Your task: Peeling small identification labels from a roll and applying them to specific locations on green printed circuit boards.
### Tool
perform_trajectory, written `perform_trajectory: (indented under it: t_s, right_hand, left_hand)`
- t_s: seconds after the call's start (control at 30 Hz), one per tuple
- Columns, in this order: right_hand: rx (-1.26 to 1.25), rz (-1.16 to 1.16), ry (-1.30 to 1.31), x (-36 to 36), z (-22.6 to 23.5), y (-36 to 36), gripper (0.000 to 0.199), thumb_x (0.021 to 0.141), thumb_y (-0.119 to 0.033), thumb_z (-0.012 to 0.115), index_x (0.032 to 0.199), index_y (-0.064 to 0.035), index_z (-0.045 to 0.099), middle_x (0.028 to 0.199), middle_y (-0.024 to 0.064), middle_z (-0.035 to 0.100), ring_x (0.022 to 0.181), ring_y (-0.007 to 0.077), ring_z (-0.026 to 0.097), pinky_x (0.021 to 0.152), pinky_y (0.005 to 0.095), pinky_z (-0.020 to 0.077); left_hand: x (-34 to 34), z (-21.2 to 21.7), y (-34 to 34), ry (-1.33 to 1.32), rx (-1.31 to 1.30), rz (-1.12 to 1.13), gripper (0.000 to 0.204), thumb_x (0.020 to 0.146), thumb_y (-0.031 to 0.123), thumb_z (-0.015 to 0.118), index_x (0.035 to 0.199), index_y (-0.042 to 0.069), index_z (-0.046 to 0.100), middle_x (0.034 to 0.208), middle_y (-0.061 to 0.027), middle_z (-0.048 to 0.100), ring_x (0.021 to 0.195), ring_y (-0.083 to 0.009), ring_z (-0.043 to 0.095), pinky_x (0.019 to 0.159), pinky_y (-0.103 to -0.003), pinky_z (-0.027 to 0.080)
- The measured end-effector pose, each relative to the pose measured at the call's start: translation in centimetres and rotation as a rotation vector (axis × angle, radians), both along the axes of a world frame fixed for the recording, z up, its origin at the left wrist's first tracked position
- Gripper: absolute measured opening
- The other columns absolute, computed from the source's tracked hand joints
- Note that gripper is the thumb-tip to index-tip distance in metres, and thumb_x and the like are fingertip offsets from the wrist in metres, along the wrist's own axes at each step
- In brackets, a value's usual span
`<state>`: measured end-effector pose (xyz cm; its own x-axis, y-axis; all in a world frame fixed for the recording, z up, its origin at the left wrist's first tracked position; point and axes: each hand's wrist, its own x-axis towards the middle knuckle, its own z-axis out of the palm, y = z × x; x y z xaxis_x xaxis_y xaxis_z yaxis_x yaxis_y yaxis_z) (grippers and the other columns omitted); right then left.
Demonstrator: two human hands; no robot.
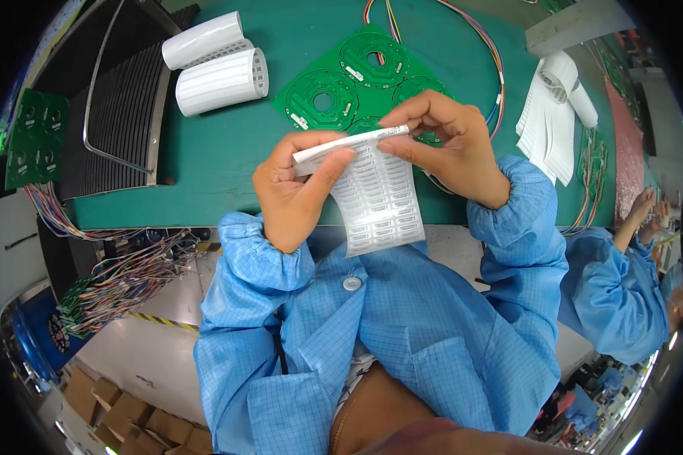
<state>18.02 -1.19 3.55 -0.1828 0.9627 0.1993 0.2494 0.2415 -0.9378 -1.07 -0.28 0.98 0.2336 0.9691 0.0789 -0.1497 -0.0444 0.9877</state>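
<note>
A sheet of small printed labels (383, 193) hangs in front of my chest, its top edge folded or rolled over into a narrow strip. My left hand (300, 178) pinches the strip's left end between thumb and fingers. At the other end, my right hand (440, 136) grips the top corner with thumb and forefinger. Just beyond the sheet lies a green circuit board panel (322, 98) with several round boards in it, partly hidden by my hands and the labels. Coloured wires (379, 23) run across its far side.
Two white label rolls (220, 82) lie at the far left of the green table mat (205, 163). A black ribbed rack (121, 114) stands left of them. More label strips (546, 121) lie at the right. Wire bundles (129, 284) hang at the left; a co-worker's sleeve (607, 296) is at the right.
</note>
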Motion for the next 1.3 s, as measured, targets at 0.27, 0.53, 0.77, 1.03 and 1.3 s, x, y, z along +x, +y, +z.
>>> perform_trajectory:
  t_s: [0.27, 0.53, 0.77, 1.03, 1.3]
  right_hand:
    - [-0.078, -0.043, 0.041, -0.1, -0.1, -0.2, 0.017, 0.071, 0.000, 0.067, 0.086, 0.0019, 0.057, 0.083, 0.0065, 0.061, 0.078, 0.0101, 0.059, 0.065, 0.0195, 0.0467]
    - [0.210, 0.017, -0.128, 1.6, 1.0, 1.8, 0.010, 0.076, -0.004, 0.064, 0.082, 0.0014, 0.058, 0.090, 0.0079, 0.062, 0.083, 0.0119, 0.058, 0.071, 0.0242, 0.0471]
    - [-0.117, 0.259, -0.607, 6.9, -0.2, 10.4, 0.014, 0.083, -0.012, 0.056, 0.083, 0.0012, 0.055, 0.083, 0.0039, 0.057, 0.075, 0.0098, 0.053, 0.067, 0.0221, 0.0435]
    - [0.064, 0.380, -0.795, 6.6, -0.7, 11.9, 0.011, 0.080, -0.012, 0.056, 0.081, -0.0009, 0.053, 0.086, 0.0078, 0.047, 0.077, 0.0193, 0.049, 0.069, 0.0282, 0.0405]
    - [0.218, 0.296, -0.984, 4.3, 1.9, 10.2, 0.013, 0.080, -0.013, 0.056, 0.087, -0.0017, 0.055, 0.088, 0.0159, 0.053, 0.076, 0.0315, 0.053, 0.067, 0.0361, 0.0434]
  left_hand:
    - [0.1, 0.3, -0.1, 0.128, 0.090, 0.078, 0.013, 0.074, 0.008, 0.068, 0.085, 0.001, 0.063, 0.074, -0.0053, 0.064, 0.067, -0.0077, 0.057, 0.059, -0.020, 0.046]
    - [-0.1, -0.3, -0.1, -0.009, -0.096, 0.071, 0.014, 0.075, 0.008, 0.067, 0.085, 0.000, 0.062, 0.076, -0.0062, 0.063, 0.067, -0.0083, 0.058, 0.060, -0.020, 0.046]
    - [-0.3, -0.9, 0.0, 0.030, -0.110, -0.012, 0.015, 0.076, 0.007, 0.065, 0.088, -0.001, 0.061, 0.078, -0.0075, 0.063, 0.068, -0.0086, 0.058, 0.060, -0.020, 0.047]
    - [-0.5, -1.0, 0.1, 0.095, -0.074, -0.035, 0.015, 0.076, 0.007, 0.065, 0.090, 0.000, 0.062, 0.078, -0.0074, 0.064, 0.068, -0.0090, 0.059, 0.060, -0.020, 0.047]
    - [-0.1, -1.3, 0.2, -0.038, -0.157, 0.023, 0.018, 0.081, 0.012, 0.061, 0.093, -0.001, 0.060, 0.082, -0.0070, 0.063, 0.073, -0.0084, 0.057, 0.065, -0.020, 0.046]
